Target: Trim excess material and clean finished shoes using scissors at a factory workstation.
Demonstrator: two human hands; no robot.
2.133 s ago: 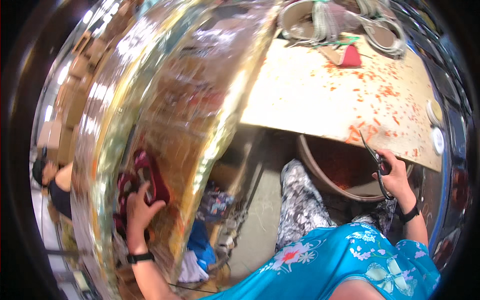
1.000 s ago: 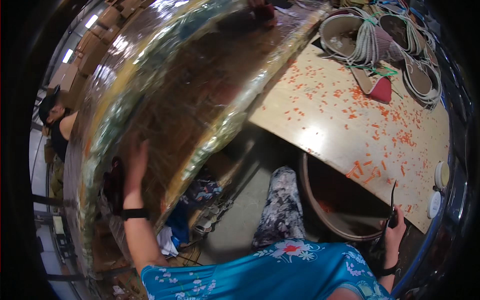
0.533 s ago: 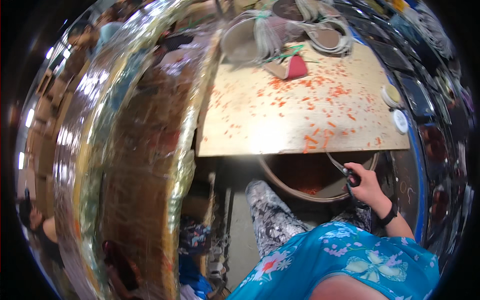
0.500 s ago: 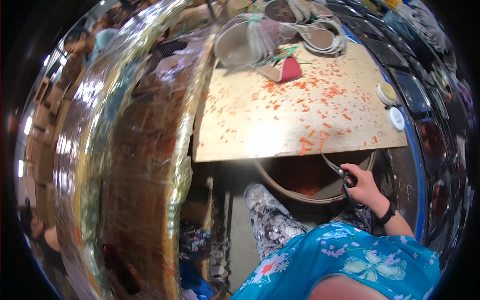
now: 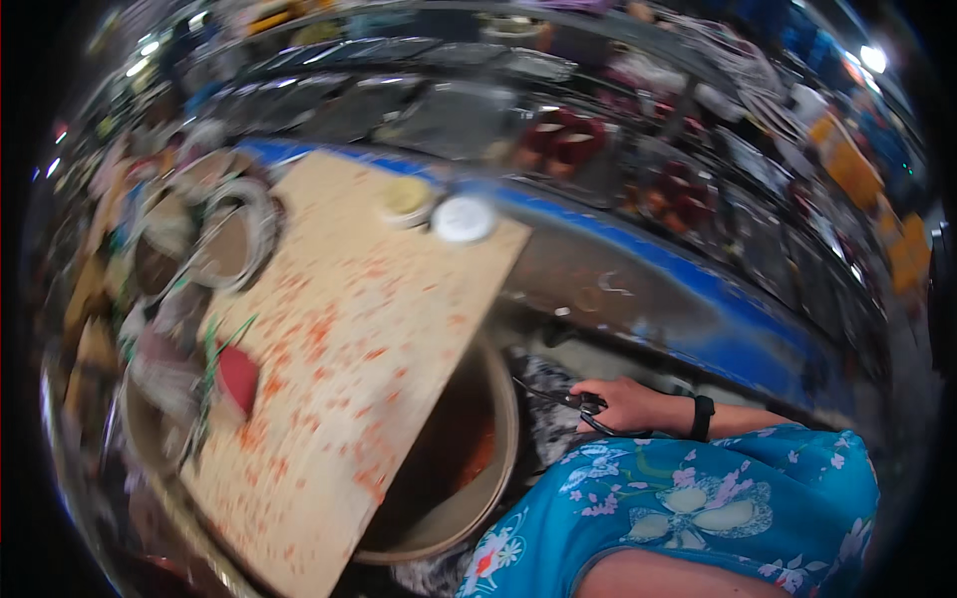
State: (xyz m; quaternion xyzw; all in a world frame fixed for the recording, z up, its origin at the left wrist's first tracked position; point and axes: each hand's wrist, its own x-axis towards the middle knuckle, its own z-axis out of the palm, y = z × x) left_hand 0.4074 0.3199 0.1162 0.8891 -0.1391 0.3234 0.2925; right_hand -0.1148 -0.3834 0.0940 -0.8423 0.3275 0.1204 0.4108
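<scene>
Scissors with black handles (image 5: pixel 590 403) are in my right hand (image 5: pixel 635 407), its fingers closed around them. The hand is by my lap, right of a round brown bin (image 5: pixel 508 399), and the blades point toward the bin. A pale wooden board (image 5: pixel 334 204) lies over part of the bin, scattered with small orange-red scraps (image 5: pixel 319 334). More scraps lie inside the bin. My left hand is out of view.
On the board's far edge stand a yellow-topped jar (image 5: pixel 406 197) and a white round lid (image 5: pixel 464 219). A red curved piece (image 5: pixel 237 381) and rounded pieces with pale cords (image 5: pixel 239 234) lie at the left. Beyond runs a blue-edged metal line (image 5: pixel 638 269) with dark trays.
The view has swung to the right, so the board appears turned and further left. My right hand with the scissors has drawn back from the board's edge toward my lap.
</scene>
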